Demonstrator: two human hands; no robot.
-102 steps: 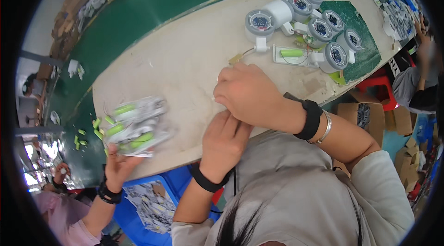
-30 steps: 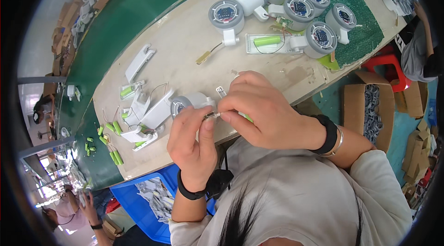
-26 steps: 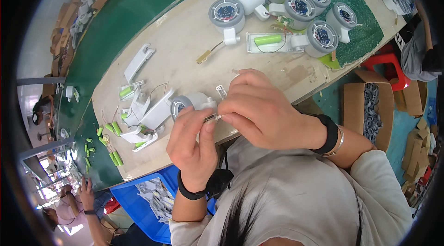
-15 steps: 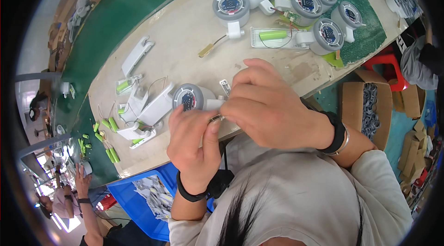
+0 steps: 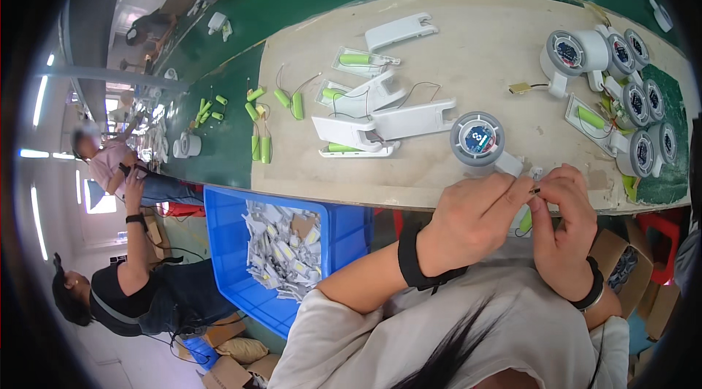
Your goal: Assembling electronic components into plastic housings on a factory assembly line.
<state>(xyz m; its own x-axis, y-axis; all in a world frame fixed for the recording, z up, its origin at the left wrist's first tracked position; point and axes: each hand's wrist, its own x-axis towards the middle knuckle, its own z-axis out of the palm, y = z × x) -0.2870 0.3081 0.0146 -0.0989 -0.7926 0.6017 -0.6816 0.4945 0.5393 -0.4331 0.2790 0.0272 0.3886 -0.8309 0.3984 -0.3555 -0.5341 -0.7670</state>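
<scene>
My left hand (image 5: 468, 224) and my right hand (image 5: 564, 232) meet at the table's near edge, fingertips pinched together. Between them is a small dark piece with a brass-coloured edge (image 5: 535, 190); its kind is too small to make out. Just beyond my fingers lies a round white housing with a grey ring (image 5: 468, 157). A blue circuit board (image 5: 479, 137) shows in its face, and its short white arm (image 5: 510, 164) points toward my hands. Below my fingers, a green battery cell (image 5: 526, 220) is partly hidden.
White elongated shells (image 5: 413, 120) and wired green cells (image 5: 296, 105) lie to the left. Several similar round housings (image 5: 567, 53) stand at the right, some on a green mat (image 5: 669, 180). A blue bin (image 5: 344, 224) holds white parts below the table edge. Another person (image 5: 139, 272) is at far left.
The view has swung left, so the table things and my hands sit farther right in it. Both hands stay pinched together at the small piece.
</scene>
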